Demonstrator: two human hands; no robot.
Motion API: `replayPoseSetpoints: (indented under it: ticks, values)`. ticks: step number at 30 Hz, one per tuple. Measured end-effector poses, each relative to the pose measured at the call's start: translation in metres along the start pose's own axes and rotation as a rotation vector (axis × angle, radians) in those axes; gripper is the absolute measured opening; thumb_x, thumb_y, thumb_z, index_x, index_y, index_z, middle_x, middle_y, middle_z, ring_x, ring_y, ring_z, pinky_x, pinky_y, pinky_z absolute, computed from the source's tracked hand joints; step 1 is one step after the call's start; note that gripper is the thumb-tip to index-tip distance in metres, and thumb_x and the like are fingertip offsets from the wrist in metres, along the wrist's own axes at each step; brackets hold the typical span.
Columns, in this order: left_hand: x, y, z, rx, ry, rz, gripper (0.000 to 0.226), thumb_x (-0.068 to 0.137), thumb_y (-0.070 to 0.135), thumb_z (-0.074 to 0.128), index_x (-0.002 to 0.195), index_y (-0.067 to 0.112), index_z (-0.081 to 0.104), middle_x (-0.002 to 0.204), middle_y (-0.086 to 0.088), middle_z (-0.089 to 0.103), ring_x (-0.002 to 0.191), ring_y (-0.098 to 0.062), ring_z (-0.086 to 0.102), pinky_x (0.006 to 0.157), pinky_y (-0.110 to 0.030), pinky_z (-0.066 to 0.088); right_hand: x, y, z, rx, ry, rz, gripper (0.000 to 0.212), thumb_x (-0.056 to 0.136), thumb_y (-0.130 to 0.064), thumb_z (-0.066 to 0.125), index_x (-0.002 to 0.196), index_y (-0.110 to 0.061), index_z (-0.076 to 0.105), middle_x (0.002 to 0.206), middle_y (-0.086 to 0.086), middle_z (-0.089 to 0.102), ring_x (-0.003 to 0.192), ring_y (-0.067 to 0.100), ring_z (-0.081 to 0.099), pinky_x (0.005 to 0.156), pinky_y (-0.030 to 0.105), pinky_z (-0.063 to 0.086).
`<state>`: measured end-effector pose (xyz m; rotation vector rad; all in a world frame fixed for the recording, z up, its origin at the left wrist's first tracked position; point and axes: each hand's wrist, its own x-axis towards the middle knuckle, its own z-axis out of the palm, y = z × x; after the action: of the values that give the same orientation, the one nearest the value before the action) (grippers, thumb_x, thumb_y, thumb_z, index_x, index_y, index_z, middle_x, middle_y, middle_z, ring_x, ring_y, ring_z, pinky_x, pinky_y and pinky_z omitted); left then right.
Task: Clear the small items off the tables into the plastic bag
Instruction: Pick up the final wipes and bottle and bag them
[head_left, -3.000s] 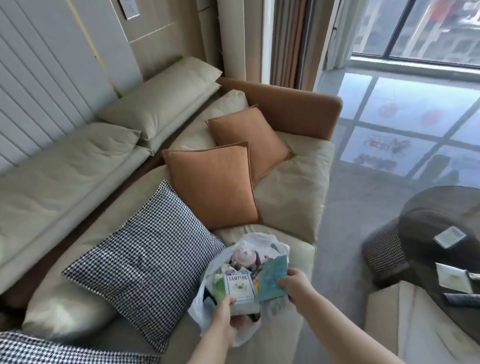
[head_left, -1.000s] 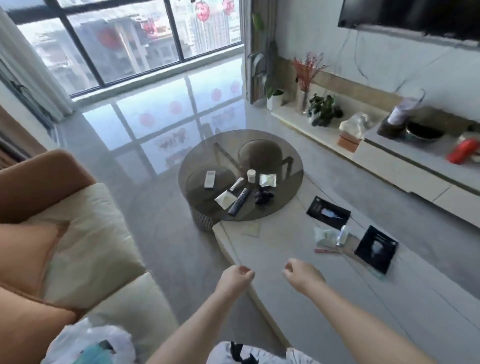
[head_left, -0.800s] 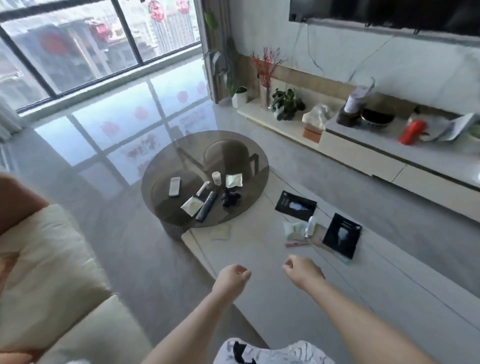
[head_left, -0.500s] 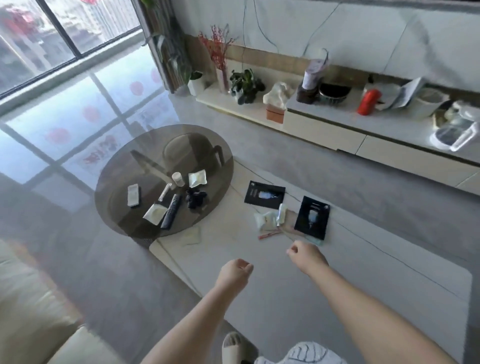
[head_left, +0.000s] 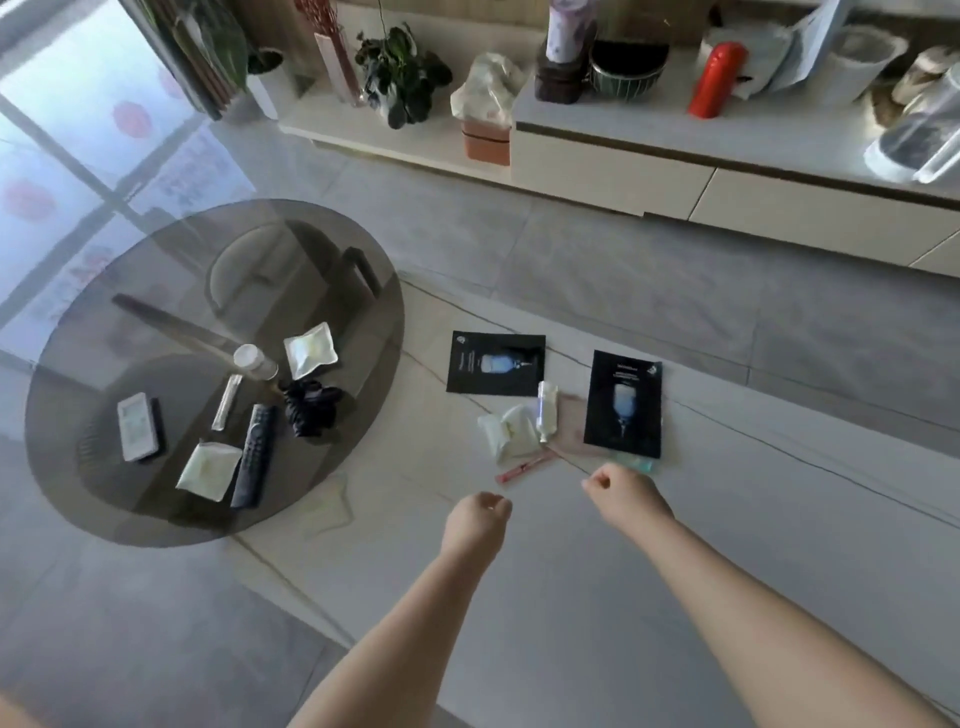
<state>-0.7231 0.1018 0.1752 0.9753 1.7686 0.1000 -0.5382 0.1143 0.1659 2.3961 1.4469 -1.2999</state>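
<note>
The pale rectangular table (head_left: 597, 597) fills the lower right, its near half bare, and its left corner runs under the rim of the round smoked-glass table (head_left: 156, 270), whose far half is open glass. Beyond both, a strip of grey floor separates them from the long low cabinet (head_left: 727, 171), which carries a potted plant (head_left: 400, 73), a red bottle (head_left: 714, 78) and jars. On the pale table two black sachets (head_left: 496, 364) lie flat, each printed with a pale bottle and small white writing too blurred to read; between and below them sit a crumpled white packet (head_left: 506, 431), a small clear tube (head_left: 545, 410) and a pink stick (head_left: 522, 468), all close together. On the glass lie a dark remote (head_left: 253, 456), a white handset (head_left: 136, 427), two white pouches (head_left: 310, 349), a black hair tie or clip (head_left: 310, 406), perhaps, a thin tube (head_left: 227, 401) and a little bottle (head_left: 249, 359). The left hand (head_left: 475, 522) and right hand (head_left: 621, 493) hover over the pale table just short of the pink stick, each grip curled closed and holding nothing. The plastic bag is out of view.
</note>
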Motion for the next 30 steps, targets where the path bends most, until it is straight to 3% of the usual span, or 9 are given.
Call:
replayPoseSetpoints:
  ticks: [3,6,7,10,13,18,21,24,30]
  values:
    - [0.049,-0.010,0.009,0.001,0.001,-0.018,0.025,0.089,0.023,0.051,0.094,0.006,0.069,0.098,-0.019,0.070,0.097,-0.037,0.064,0.075,-0.033,0.052,0.044,0.000,0.023,0.039,-0.007,0.028,0.017,0.093,-0.036,0.048,0.089,-0.021,0.054,0.102,0.005,0.064,0.086,0.022,0.054,0.070,0.026,0.041]
    - [0.095,-0.017,0.021,-0.051,0.020,-0.029,0.021,0.088,0.029,0.053,0.078,0.015,0.065,0.072,-0.012,0.065,0.075,-0.037,0.060,0.062,-0.030,0.043,0.089,0.000,0.043,0.056,0.008,0.036,0.018,0.091,-0.037,0.048,0.096,-0.021,0.055,0.105,0.004,0.063,0.085,0.020,0.052,0.069,0.026,0.040]
    - [0.110,-0.020,0.026,-0.073,0.028,-0.040,0.022,0.087,0.031,0.054,0.080,0.012,0.064,0.072,-0.015,0.063,0.075,-0.038,0.059,0.059,-0.029,0.041,0.102,0.000,0.049,0.058,0.013,0.030,0.022,0.091,-0.037,0.049,0.104,-0.021,0.056,0.108,0.004,0.062,0.088,0.020,0.053,0.070,0.027,0.041]
    - [0.152,-0.029,0.044,-0.084,0.090,-0.068,0.044,0.089,0.038,0.055,0.121,0.009,0.059,0.113,-0.014,0.065,0.108,-0.029,0.060,0.082,-0.030,0.047,0.138,-0.003,0.063,0.034,0.028,0.008,0.042,0.091,-0.037,0.051,0.127,-0.017,0.048,0.123,0.007,0.055,0.108,0.024,0.054,0.083,0.032,0.044]
    - [0.188,-0.028,0.056,-0.089,0.180,-0.058,0.056,0.090,0.042,0.054,0.135,0.009,0.045,0.125,-0.008,0.059,0.117,-0.025,0.054,0.089,-0.029,0.040,0.170,-0.006,0.073,-0.020,0.068,-0.024,0.046,0.091,-0.039,0.051,0.129,-0.014,0.044,0.126,0.010,0.051,0.112,0.028,0.052,0.086,0.036,0.045]
    - [0.236,-0.020,0.071,-0.083,0.306,-0.047,0.056,0.087,0.042,0.058,0.128,0.007,0.044,0.126,-0.013,0.052,0.118,-0.032,0.050,0.099,-0.044,0.043,0.212,-0.018,0.086,-0.036,0.196,-0.049,0.056,0.089,-0.046,0.051,0.131,-0.011,0.038,0.131,0.013,0.045,0.115,0.030,0.050,0.085,0.039,0.045]
    - [0.251,-0.019,0.079,-0.001,0.344,-0.042,0.068,0.085,0.046,0.061,0.136,0.008,0.036,0.131,-0.014,0.045,0.124,-0.031,0.043,0.103,-0.042,0.039,0.227,-0.023,0.094,-0.045,0.253,-0.021,0.059,0.087,-0.053,0.052,0.126,-0.010,0.042,0.129,0.012,0.046,0.115,0.030,0.051,0.082,0.040,0.048]
    - [0.260,-0.021,0.082,0.078,0.380,-0.028,0.071,0.080,0.047,0.067,0.133,0.011,0.037,0.129,-0.011,0.045,0.122,-0.029,0.044,0.100,-0.041,0.039,0.236,-0.027,0.102,-0.052,0.289,0.015,0.061,0.086,-0.054,0.055,0.123,-0.008,0.044,0.126,0.011,0.049,0.113,0.029,0.053,0.073,0.037,0.046]
    - [0.267,-0.028,0.079,-0.167,0.262,-0.033,0.052,0.074,0.039,0.075,0.108,0.017,0.042,0.106,-0.002,0.059,0.097,-0.024,0.059,0.084,-0.040,0.053,0.239,-0.025,0.107,-0.045,0.294,0.030,0.054,0.083,-0.044,0.062,0.117,-0.006,0.044,0.118,0.010,0.054,0.106,0.029,0.056,0.068,0.034,0.042]
